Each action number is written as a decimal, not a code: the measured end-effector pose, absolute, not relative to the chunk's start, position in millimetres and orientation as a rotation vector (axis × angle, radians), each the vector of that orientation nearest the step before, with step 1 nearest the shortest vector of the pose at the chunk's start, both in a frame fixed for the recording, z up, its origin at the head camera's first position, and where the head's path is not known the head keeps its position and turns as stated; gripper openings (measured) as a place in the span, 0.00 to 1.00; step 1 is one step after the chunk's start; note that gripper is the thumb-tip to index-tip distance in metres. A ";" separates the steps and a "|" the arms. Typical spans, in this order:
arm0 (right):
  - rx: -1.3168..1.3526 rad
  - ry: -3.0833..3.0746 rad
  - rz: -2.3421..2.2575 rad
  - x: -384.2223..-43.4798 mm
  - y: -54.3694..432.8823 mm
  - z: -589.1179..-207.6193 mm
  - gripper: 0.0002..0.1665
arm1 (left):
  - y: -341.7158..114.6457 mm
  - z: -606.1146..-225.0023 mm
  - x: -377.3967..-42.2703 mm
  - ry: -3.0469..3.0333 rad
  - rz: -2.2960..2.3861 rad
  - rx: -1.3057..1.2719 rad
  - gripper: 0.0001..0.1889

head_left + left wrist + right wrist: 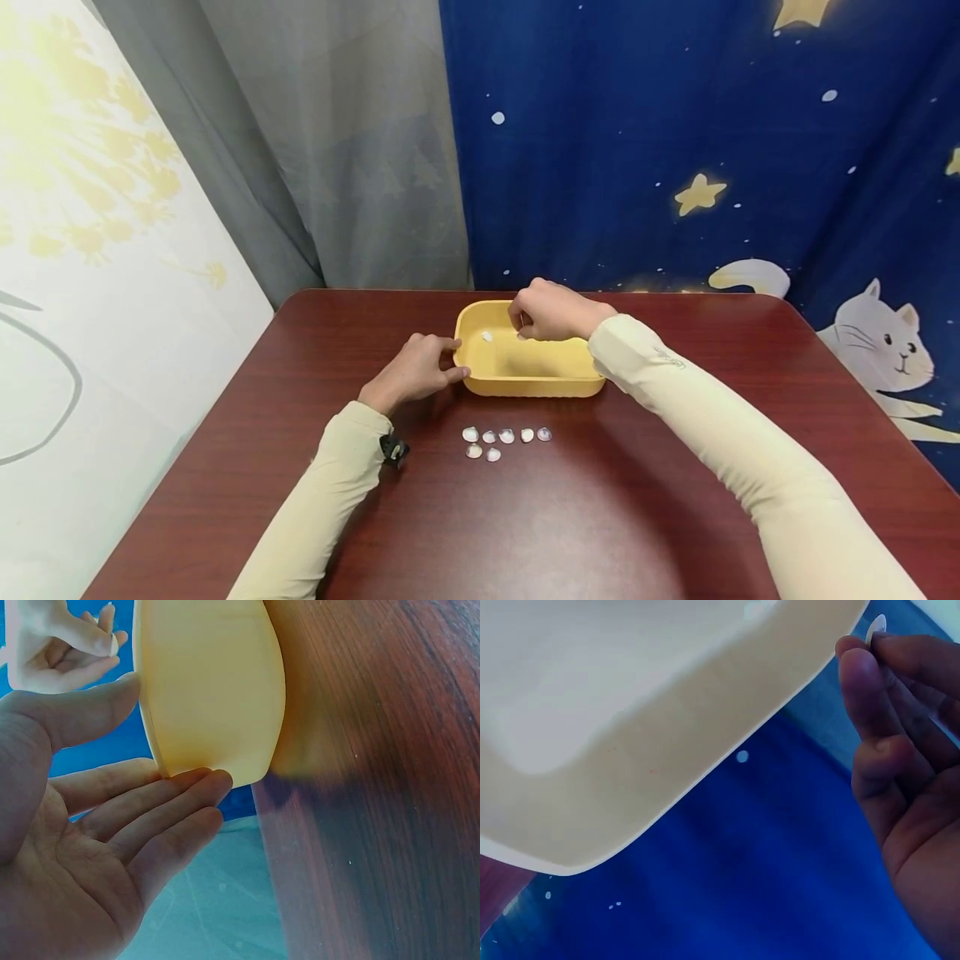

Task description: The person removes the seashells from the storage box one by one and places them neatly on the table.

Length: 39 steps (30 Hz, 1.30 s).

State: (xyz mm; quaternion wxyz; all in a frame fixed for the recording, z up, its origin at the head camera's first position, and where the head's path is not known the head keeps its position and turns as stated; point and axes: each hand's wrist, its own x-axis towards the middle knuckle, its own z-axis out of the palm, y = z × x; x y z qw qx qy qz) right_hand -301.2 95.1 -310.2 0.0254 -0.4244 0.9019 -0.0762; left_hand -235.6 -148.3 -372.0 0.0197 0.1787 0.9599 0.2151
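Note:
My left hand (415, 367) rests against the left end of a yellow plastic tub (534, 387). Its extended fingers touch the tub's outer wall in the left wrist view, while the thumb lies at the rim. Above the tub, my right hand (558, 310) pinches a small white seashell (878, 628) between thumb and fingertips. Another white shell (487, 337) lies inside the tub toward its left end. In front of the tub, several small pale shells are laid out on the table in two rows, a longer back row (507, 436) and a shorter front row (492, 455).
Everything stands on a dark red-brown wooden table (570, 533). A blue curtain with stars (600, 167) and a grey curtain (360, 167) hang behind its far edge. At the left is a white patterned panel (112, 317). A black band (393, 450) sits on the left wrist.

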 end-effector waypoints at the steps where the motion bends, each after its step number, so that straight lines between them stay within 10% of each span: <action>1: -1.327 2.791 -0.241 -298.0 96.4 -310.2 0.06 | -148.2 -372.3 -235.4 2.977 0.666 0.550 0.31; 39: -1.606 2.764 -0.443 -199.9 109.6 -369.6 0.05 | -146.1 -372.6 -232.5 2.979 0.682 0.562 0.30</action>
